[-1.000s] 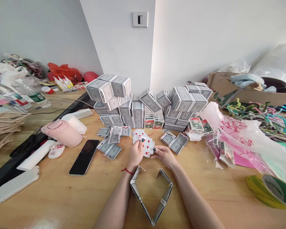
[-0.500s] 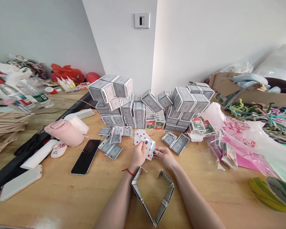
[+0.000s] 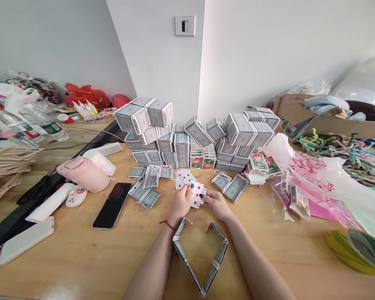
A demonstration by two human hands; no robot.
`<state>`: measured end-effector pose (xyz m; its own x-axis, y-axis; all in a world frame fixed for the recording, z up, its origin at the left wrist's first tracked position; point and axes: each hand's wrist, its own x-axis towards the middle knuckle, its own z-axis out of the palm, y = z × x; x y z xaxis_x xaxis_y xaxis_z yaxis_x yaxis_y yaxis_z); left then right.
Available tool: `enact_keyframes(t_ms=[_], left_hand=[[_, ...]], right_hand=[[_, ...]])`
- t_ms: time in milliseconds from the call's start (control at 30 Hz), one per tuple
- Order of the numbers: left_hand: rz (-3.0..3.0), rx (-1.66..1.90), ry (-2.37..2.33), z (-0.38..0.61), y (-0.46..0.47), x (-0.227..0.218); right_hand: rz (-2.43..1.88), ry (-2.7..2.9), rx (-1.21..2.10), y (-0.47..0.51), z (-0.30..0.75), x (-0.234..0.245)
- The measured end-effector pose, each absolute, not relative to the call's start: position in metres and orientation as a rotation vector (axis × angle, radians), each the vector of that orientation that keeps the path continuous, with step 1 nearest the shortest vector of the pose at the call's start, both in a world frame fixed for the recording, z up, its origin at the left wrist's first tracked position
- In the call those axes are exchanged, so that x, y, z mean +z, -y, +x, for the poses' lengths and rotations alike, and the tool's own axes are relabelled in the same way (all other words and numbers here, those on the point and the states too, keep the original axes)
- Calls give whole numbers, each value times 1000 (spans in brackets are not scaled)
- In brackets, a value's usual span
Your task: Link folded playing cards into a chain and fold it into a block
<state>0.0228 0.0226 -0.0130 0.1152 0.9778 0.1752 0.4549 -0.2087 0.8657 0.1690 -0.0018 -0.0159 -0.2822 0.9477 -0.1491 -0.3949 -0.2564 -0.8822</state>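
Note:
My left hand (image 3: 183, 201) pinches playing cards (image 3: 197, 194) whose red diamond faces show, its thumb on top. On their right side my right hand (image 3: 217, 204) grips the same cards, thumb across the edge. Just beyond, more face-up red playing cards (image 3: 183, 177) lie fanned on the table. Between my forearms stands a diamond-shaped frame of folded cards (image 3: 217, 264), with a gap at its far corner. Loose grey-backed cards (image 3: 150, 196) lie to the left, and a folded card piece (image 3: 236, 187) rests to the right of my hands.
Behind the hands, blocks of grey-backed cards (image 3: 183, 146) form a stacked structure. A phone (image 3: 112, 205), a pink bottle (image 3: 84, 174) and a white mouse (image 3: 76, 196) lie left. Card boxes (image 3: 258, 163), plastic bags (image 3: 318, 175) and a tape roll (image 3: 356, 250) are on the right.
The held cards have shifted slightly, and my right thumb now lies farther over their face. The frame of folded cards stays in place.

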Motion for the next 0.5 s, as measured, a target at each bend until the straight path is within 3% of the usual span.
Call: enact_keyframes(t_ms=[500], left_hand=[[1820, 959, -1421, 24, -23, -19]], right_hand=[[-909, 965, 1679, 1, 168, -18]])
